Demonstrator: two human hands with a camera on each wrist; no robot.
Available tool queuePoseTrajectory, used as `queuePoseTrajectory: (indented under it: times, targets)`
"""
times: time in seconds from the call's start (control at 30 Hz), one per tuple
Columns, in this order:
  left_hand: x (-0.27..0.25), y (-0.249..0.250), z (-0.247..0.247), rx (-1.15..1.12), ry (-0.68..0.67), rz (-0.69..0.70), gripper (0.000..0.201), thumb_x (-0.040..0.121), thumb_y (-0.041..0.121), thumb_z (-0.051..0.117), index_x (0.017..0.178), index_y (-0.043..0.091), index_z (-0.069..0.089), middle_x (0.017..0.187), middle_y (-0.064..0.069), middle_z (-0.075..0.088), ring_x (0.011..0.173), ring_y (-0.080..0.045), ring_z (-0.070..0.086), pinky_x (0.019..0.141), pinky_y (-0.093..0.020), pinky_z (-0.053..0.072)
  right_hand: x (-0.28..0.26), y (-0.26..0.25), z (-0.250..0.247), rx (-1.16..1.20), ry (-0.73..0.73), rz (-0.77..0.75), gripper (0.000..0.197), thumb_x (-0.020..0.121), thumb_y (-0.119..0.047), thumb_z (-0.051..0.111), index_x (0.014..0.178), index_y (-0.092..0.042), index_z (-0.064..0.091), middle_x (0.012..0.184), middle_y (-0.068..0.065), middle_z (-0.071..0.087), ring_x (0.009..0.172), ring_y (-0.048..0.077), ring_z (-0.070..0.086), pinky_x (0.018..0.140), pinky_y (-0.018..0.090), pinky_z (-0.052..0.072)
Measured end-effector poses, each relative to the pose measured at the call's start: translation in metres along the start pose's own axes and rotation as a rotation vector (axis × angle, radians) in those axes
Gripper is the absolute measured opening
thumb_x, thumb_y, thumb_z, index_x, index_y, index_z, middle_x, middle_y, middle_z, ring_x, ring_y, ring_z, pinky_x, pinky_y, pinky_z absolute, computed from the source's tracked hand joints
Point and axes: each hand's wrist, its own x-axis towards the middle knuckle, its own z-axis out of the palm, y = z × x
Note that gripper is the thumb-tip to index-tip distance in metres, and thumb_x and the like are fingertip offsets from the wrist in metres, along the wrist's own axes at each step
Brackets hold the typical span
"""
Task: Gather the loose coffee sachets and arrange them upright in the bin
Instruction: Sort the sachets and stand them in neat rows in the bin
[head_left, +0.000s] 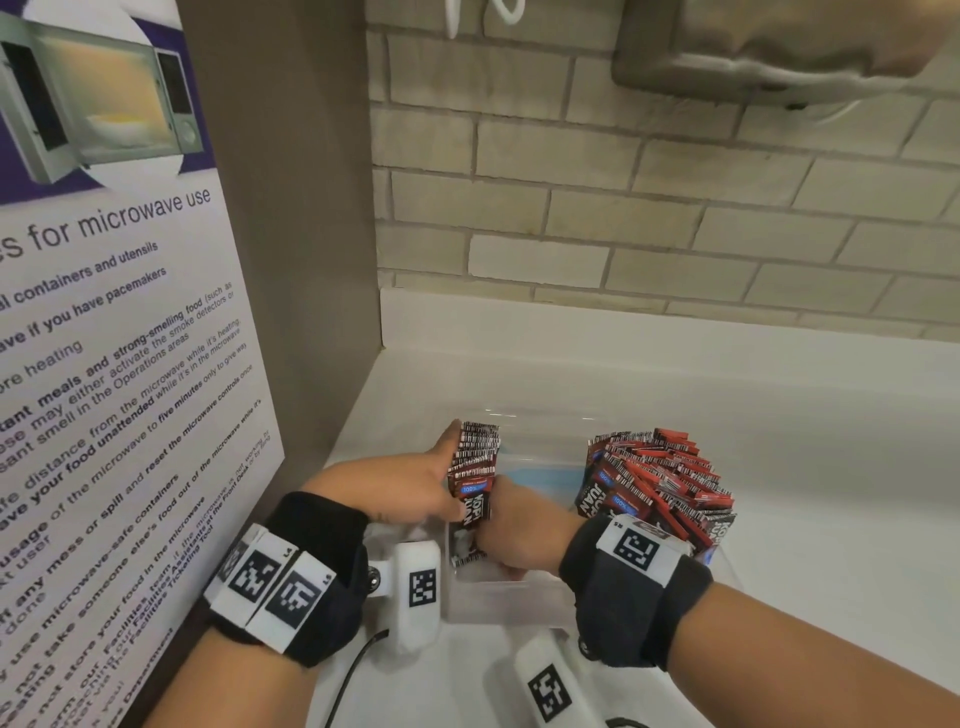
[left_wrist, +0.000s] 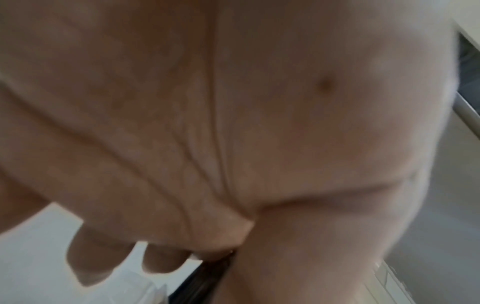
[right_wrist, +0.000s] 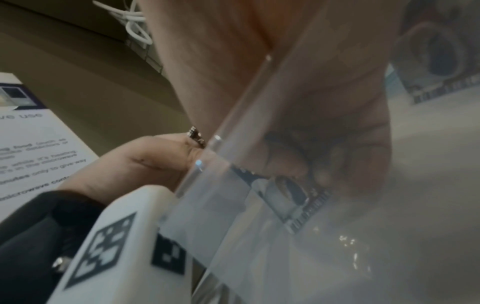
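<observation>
Both hands clamp 1 upright sachet stack (head_left: 472, 467) at the clear bin's (head_left: 498, 597) left wall. The left hand (head_left: 415, 483) presses outside, the right hand (head_left: 519, 525) inside. A second stack (head_left: 654, 478) fills its right side.

Clear glossy plastic bin (head_left: 519, 597)

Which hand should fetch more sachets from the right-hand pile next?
Probably the right hand: it sits nearer the right-hand pile, while the left hand braces the upright stack in the bin.
</observation>
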Motion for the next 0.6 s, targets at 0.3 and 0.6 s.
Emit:
queuePoseTrajectory:
  times: [0.3,0.6]
  targets:
    - [-0.007,-0.003,-0.005,0.062,0.007,-0.021,0.101,0.087,0.015,0.060,0.148,0.024,-0.021,0.159,0.006,-0.011,0.143,-0.012,0.017,0.111,-0.025,0.028,-0.007,0.001,-0.008,0.014,0.051,0.017,0.030,0.088,-0.010,0.049,0.116,-0.009,0.042,0.104,0.012,0.060,0.059,0.017,0.056,0.051,0.026,0.049]
    - [-0.010,0.004,0.021,-0.193,0.043,0.045,0.107,0.057,0.025,0.046,0.152,0.020,-0.004,0.160,0.002,-0.008,0.146,-0.010,-0.006,0.121,-0.036,0.004,-0.016,-0.007,-0.008,0.065,0.054,-0.041,0.032,0.088,-0.009,0.046,0.118,-0.005,0.038,0.094,0.009,0.055,0.056,0.014,0.052,0.046,0.021,0.046]
